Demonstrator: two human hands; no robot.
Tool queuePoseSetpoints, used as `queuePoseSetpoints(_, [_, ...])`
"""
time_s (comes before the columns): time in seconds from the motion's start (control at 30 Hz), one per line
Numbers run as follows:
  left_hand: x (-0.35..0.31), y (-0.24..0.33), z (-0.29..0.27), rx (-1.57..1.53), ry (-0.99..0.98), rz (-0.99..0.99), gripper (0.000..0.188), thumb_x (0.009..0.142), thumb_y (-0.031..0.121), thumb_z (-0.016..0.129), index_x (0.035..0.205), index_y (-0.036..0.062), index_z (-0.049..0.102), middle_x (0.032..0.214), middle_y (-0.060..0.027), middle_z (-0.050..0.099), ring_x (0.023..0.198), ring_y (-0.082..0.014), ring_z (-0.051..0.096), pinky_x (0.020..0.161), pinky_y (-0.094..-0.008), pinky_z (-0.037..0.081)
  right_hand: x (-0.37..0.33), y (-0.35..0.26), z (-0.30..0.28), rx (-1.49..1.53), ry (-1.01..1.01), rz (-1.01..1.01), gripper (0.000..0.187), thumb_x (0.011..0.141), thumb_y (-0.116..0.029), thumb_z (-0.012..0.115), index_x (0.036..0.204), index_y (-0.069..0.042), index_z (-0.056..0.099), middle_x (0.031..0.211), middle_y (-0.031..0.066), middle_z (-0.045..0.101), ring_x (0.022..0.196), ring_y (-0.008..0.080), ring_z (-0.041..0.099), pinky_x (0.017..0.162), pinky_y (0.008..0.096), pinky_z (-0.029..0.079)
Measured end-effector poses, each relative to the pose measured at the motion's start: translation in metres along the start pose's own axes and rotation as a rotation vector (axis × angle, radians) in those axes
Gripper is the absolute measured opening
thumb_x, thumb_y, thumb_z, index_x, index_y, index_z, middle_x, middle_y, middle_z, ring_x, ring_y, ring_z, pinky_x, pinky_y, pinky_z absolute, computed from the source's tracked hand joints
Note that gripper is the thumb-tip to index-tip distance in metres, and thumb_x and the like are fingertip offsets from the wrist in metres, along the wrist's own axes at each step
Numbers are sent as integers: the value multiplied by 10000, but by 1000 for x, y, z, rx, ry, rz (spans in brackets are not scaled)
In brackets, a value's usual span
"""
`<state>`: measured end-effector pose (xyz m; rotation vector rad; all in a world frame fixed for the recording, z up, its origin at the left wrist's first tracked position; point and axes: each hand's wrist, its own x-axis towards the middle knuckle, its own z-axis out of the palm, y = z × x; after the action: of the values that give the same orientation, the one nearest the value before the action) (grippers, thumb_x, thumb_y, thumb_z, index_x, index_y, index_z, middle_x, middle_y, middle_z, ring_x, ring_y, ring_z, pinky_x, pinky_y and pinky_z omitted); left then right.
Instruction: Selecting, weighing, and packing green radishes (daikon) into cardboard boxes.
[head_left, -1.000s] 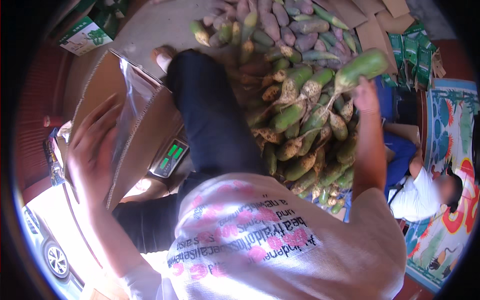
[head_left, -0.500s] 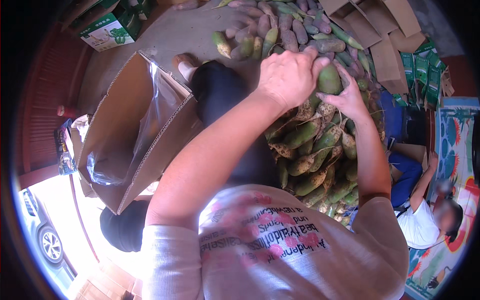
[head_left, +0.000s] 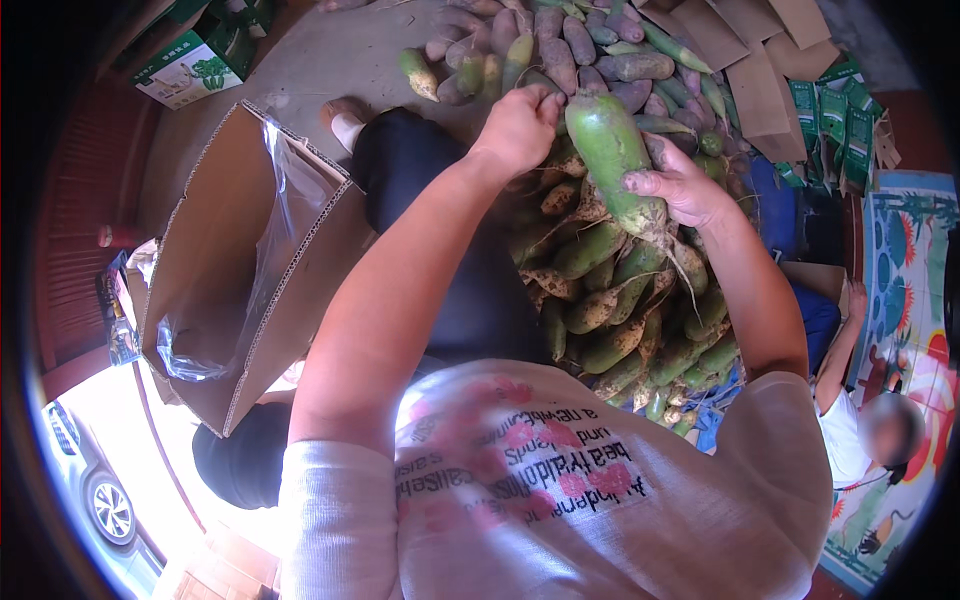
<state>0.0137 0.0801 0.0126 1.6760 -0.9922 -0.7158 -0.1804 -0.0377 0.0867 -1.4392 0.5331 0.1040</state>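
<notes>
A large green radish [head_left: 610,150] is held up in my right hand [head_left: 688,188], which is closed around its lower right side. Its thin root hangs downward and dirt clings to the root end. My left hand [head_left: 515,132] is just left of the radish's top, apart from it, with the fingers curled together; whatever they may hold is hidden. Below both hands lies a heap of soil-marked green radishes [head_left: 625,265], several with long roots. Farther off, purple-skinned radishes [head_left: 555,55] are spread over the floor, mixed with some green ones.
An open cardboard box [head_left: 215,215] with a clear plastic liner [head_left: 270,240] stands to my left. Printed cartons [head_left: 195,70] sit at the far left. Flattened cardboard [head_left: 765,95] and green packaging [head_left: 840,125] lie at the far right. Another person [head_left: 850,430] sits at the right.
The green radish has turned from end-on to lengthwise and now shows its whole body. My left hand has come away from it to the left; my right hand keeps hold.
</notes>
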Motion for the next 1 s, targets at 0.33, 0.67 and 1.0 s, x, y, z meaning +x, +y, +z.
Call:
queuePoseSetpoints(0.33, [-38,22,-5,-676,60,-50,542,1028,365,516,1398,-29,469,1132,-71,598,938,-119,574,836,-253,478,0,-32,25,-180,172,-29,728,822,-121,791,1414,43,400,1253,102,607,1101,161,616,977,307,489])
queuePoseSetpoints(0.67, [-48,20,-1,-787,14,157,605,983,262,624,1459,-22,381,1366,-106,542,1180,-170,557,998,-314,455,4,-16,24,-853,452,-427,792,714,-165,864,1356,68,464,1262,200,611,1109,219,629,954,353,498])
queuePoseSetpoints(1.0, [-48,48,-31,62,363,247,312,1013,299,495,897,20,576,882,-260,647,862,-483,599,745,-541,479,3,-52,51,-1519,643,-710,950,520,-74,879,1392,-148,509,1081,91,646,982,288,604,878,384,468])
